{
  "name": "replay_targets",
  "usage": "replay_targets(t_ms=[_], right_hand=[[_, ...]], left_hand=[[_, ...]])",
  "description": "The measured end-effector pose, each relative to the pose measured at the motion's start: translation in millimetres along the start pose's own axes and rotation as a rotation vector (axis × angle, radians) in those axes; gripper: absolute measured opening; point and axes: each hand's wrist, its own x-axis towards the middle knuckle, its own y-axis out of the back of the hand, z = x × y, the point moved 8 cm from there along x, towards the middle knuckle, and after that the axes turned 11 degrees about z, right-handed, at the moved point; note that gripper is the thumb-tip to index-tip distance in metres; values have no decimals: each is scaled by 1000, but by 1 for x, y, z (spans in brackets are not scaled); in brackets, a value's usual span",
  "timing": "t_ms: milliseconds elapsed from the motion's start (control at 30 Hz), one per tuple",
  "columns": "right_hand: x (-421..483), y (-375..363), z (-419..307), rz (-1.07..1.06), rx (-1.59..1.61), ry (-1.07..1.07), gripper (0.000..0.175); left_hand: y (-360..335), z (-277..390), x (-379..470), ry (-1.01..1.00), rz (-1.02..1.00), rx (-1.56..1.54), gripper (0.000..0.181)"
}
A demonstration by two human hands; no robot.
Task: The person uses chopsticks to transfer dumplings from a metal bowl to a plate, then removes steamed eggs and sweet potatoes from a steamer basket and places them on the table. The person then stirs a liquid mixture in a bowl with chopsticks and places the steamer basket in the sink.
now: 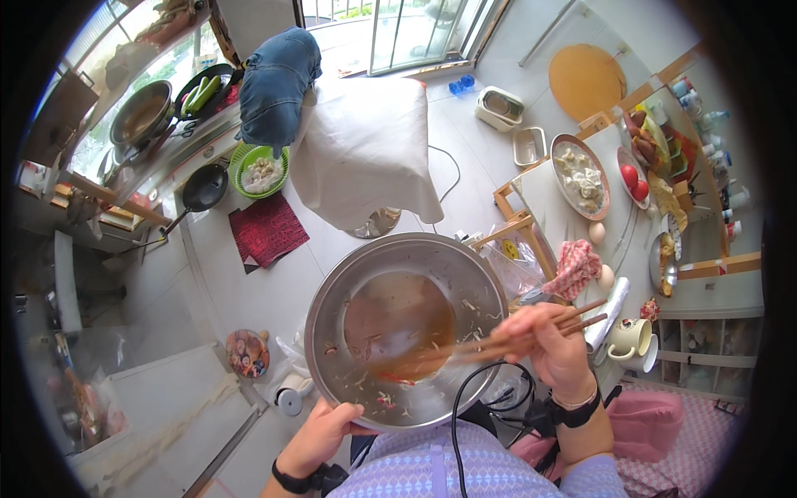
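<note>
A large stainless steel basin [330,292] is tilted before me, with brown liquid [398,311] and bits of food in it. Pale shreds and some red pieces cling to its inner wall. My left hand [333,423] grips the basin's near left rim, thumb on top. In my right hand [548,342] is a pair of wooden chopsticks [579,317], held over the right rim. Their tips are blurred and reach down into the basin, near the liquid. A black cable [457,411] runs in front of my shirt, below the right hand.
At the right, a table holds a bowl of dumplings [579,177], eggs [596,233], a checked cloth [573,271], a foil roll [609,311] and a mug [629,336]. Ahead stands a cloth-covered object [367,143]; a green basket [261,180] and black wok [205,187] are left.
</note>
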Motion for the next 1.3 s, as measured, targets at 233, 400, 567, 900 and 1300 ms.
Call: replay_targets(t_ms=[233,400,567,900,1300], right_hand=[[19,-31,26,-93,-548,158,14],[15,-79,33,-287,-483,284,12],[10,-87,28,-228,-344,282,14],[19,-48,6,-25,-664,351,21],[6,-85,45,-446,-618,278,14]], left_hand=[[-3,-2,3,11,-23,-10,44],[-5,-3,4,10,-16,40,45],[-6,-1,4,-7,-21,48,46],[-4,0,4,-16,-31,12,48],[-5,1,3,-4,-14,0,44]])
